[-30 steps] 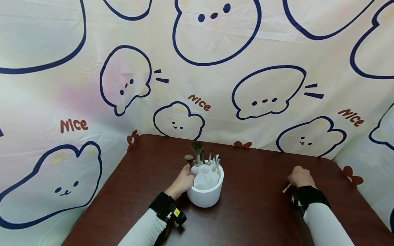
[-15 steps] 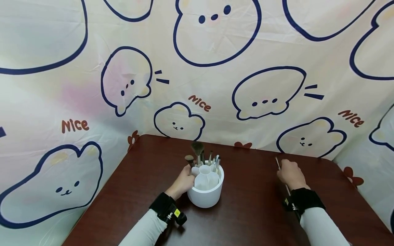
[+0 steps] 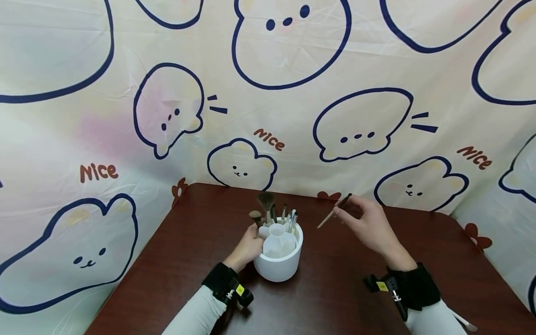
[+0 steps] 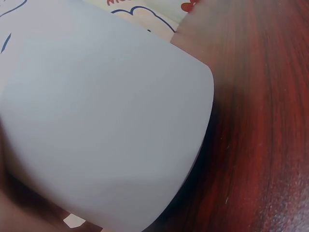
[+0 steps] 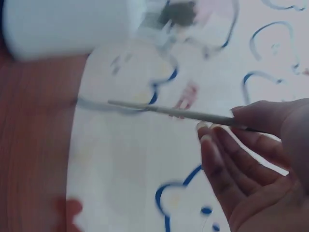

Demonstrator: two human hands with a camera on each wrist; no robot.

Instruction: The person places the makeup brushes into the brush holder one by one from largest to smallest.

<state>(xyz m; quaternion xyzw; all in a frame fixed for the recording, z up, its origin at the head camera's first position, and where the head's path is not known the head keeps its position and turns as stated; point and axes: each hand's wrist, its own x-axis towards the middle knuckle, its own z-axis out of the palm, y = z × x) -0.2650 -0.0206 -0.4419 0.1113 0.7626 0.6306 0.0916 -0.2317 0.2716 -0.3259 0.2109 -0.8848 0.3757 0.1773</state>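
A round white brush holder (image 3: 277, 267) stands on the table with several makeup brushes (image 3: 268, 204) upright at its back. My left hand (image 3: 249, 246) grips its left rim; in the left wrist view the white wall of the holder (image 4: 111, 116) fills most of the picture. To the right of the holder, my right hand (image 3: 368, 223) pinches a thin makeup brush (image 3: 334, 211) between thumb and fingers. The brush slants, dark end up and pale handle tip down to the left, apart from the holder. In the right wrist view the pale handle (image 5: 178, 114) points left past the fingertips.
Lower right, beside the right sleeve (image 3: 435, 321), a pale slender item (image 3: 465, 321) lies partly hidden on the table. The dark brown tabletop (image 3: 335, 288) ends at a cloth backdrop (image 3: 293, 111) printed with cartoon bears.
My right hand has picked the thin brush up off the table at the right and carried it left and up towards the holder. The left hand keeps its hold on the rim.
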